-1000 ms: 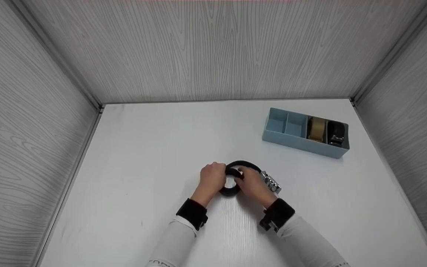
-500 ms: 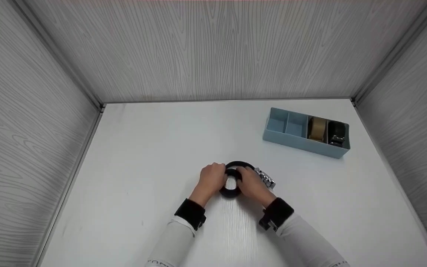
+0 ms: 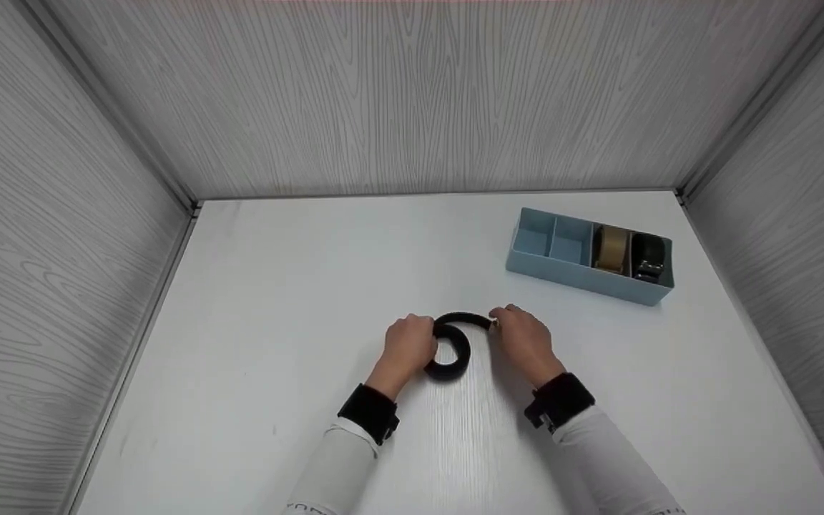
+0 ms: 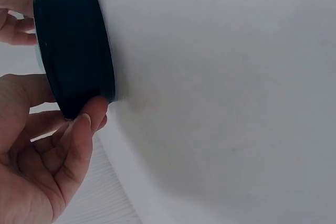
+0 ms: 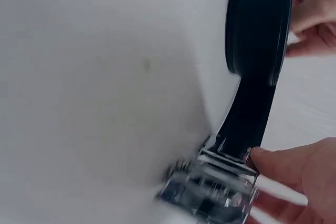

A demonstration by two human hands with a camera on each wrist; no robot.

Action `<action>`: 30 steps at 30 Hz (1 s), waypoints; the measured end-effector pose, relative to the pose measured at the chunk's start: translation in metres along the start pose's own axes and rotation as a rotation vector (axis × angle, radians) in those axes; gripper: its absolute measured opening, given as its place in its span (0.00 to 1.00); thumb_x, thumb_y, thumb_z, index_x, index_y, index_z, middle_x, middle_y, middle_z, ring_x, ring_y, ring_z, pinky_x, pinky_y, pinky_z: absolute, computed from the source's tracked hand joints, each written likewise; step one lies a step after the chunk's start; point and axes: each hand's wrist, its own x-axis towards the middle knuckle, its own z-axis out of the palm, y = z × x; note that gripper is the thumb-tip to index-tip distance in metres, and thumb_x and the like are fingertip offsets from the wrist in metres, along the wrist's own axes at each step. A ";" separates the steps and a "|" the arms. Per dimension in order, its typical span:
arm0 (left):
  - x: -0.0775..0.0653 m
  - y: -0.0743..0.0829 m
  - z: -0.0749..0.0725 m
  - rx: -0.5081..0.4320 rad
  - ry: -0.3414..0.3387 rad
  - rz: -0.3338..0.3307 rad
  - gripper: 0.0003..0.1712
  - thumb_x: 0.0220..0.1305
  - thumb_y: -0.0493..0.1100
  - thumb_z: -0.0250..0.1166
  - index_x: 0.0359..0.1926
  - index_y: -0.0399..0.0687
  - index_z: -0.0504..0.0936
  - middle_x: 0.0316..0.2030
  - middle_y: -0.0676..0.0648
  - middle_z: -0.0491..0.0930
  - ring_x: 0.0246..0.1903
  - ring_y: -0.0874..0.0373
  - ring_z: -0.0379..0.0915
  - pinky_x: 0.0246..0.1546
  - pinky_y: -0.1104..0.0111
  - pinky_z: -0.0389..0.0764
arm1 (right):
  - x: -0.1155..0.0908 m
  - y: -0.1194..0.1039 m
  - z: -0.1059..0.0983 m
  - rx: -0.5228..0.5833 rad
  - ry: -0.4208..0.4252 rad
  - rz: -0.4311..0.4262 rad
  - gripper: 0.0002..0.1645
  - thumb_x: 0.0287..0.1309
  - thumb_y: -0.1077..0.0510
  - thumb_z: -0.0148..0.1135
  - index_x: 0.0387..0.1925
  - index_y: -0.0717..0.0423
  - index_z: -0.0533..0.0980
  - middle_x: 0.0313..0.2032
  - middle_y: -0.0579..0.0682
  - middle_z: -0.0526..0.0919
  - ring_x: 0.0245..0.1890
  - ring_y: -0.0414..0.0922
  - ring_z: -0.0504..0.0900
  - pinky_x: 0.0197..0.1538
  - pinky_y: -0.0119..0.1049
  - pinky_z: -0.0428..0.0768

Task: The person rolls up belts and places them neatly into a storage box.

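A black belt (image 3: 466, 352) stands on its edge, wound into a coil with a short end running out to the right. My left hand (image 3: 410, 345) grips the left side of the coil; in the left wrist view, thumb and fingers pinch the strap (image 4: 73, 40). My right hand (image 3: 524, 341) holds the other end by its silver buckle (image 5: 210, 187), thumb against the strap where it joins the metal. In the head view this hand mostly hides the buckle.
A blue divided box (image 3: 584, 280) stands at the back right of the white table (image 3: 297, 286). It holds a rolled tan belt (image 3: 611, 249) and a rolled black belt (image 3: 648, 256) in its right compartments. Wood-grain walls (image 3: 412, 100) enclose the table.
My right hand has moved from the coil out to the right, onto the buckle end. The coil has been wound tighter, and my left hand stays on its left side.
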 end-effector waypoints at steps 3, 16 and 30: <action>0.000 0.001 0.001 -0.022 -0.002 -0.019 0.04 0.53 0.33 0.61 0.25 0.41 0.81 0.25 0.42 0.82 0.24 0.46 0.79 0.23 0.56 0.78 | 0.000 0.005 -0.003 0.028 -0.090 0.033 0.17 0.57 0.72 0.62 0.45 0.54 0.83 0.35 0.50 0.81 0.36 0.51 0.82 0.35 0.44 0.79; -0.001 0.004 0.005 -0.177 0.031 -0.093 0.03 0.53 0.31 0.61 0.25 0.38 0.80 0.25 0.41 0.82 0.23 0.53 0.76 0.24 0.61 0.78 | -0.005 0.000 -0.011 0.203 -0.245 -0.029 0.10 0.61 0.62 0.65 0.44 0.56 0.82 0.45 0.52 0.84 0.48 0.53 0.81 0.50 0.51 0.76; -0.001 0.004 0.007 -0.215 0.079 -0.126 0.04 0.53 0.32 0.60 0.26 0.35 0.81 0.28 0.37 0.83 0.29 0.43 0.81 0.28 0.55 0.79 | -0.006 -0.008 0.000 0.390 -0.347 -0.040 0.06 0.60 0.63 0.60 0.39 0.57 0.72 0.45 0.57 0.82 0.33 0.46 0.77 0.41 0.45 0.75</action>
